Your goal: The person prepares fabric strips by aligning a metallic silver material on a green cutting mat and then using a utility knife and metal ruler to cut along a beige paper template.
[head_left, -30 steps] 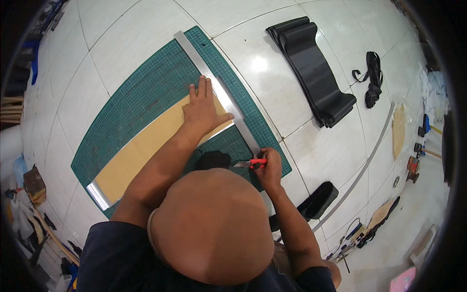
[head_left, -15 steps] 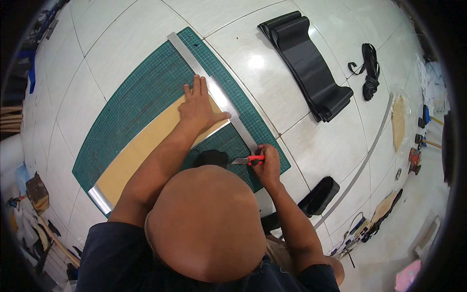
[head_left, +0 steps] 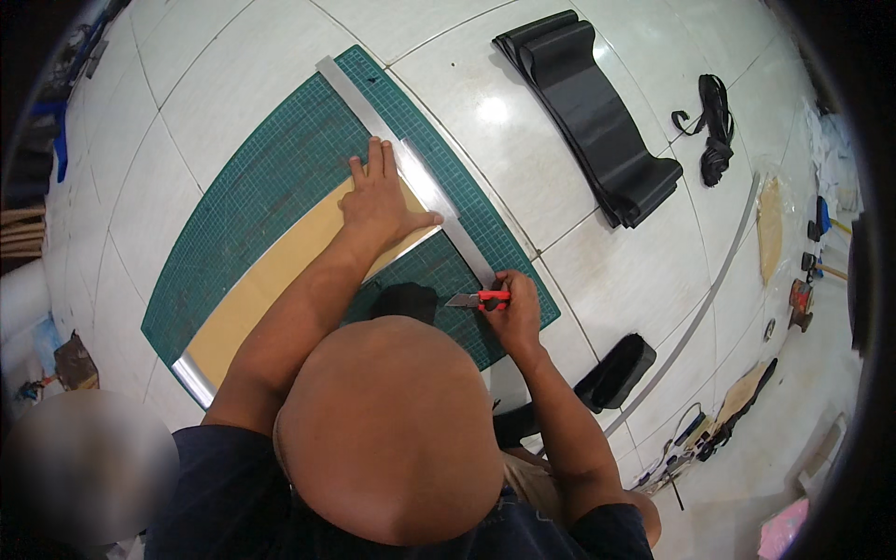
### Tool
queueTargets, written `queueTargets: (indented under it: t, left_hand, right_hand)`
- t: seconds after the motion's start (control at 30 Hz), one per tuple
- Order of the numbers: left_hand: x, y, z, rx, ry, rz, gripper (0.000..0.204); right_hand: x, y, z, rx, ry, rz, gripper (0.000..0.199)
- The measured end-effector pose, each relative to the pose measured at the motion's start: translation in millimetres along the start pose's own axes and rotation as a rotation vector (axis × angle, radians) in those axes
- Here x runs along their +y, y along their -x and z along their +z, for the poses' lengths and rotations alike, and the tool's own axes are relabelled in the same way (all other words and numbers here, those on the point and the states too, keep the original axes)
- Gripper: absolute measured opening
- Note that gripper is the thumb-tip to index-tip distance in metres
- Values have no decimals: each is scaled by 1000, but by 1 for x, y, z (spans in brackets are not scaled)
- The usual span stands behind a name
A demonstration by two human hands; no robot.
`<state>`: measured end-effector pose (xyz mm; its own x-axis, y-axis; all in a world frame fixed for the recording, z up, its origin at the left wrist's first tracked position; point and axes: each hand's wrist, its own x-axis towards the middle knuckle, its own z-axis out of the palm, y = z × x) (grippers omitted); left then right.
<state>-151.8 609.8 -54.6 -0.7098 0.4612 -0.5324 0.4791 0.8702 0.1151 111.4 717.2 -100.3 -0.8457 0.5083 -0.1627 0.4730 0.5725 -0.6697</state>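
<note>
Fingers (head_left: 373,168) of left hand (head_left: 378,210) lie flat and spread, released, grasping nothing, pressing down on tan sheet (head_left: 280,271) and against the near edge of ruler (head_left: 401,154). Ruler: long flat metal strip, long axis running from upper left to lower right across green mat (head_left: 271,177). Its lower end lies just beside right hand (head_left: 511,313). Right fingers clenched around knife (head_left: 478,300), red body, grey blade pointing left toward ruler edge, tip at or just off the strip; contact not resolvable. Right hand is nearer the ruler's lower end, left hand holds mid-length.

Mat: gridded, matte, lying on glossy white tiled floor (head_left: 607,271). Sheet: smooth, leather- or card-like. Right of mat: folded black strips (head_left: 593,117), thin and flexible, a black strap bundle (head_left: 714,126), a second long metal bar (head_left: 719,280).
</note>
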Motion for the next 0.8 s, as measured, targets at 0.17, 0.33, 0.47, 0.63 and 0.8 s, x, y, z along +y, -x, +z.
queueTargets:
  t: [0.17,0.33,0.47,0.63,0.8]
  left_hand:
    - [3,-1,2,11,-2,-4,140]
    - [2,-3,3,10,39,-7,140]
    - [2,-4,6,35,43,11,139]
    - [3,-4,4,33,8,19,139]
    - [1,-2,3,45,13,27,139]
  right_hand:
    - [4,-1,-1,27,1,-36,45]
    - [3,-2,-2,24,-39,-46,37]
    - [5,-2,1,59,-74,-70,38]
    - [4,-1,-1,90,-110,-103,30]
    - [1,-2,0,55,-70,-88,37]
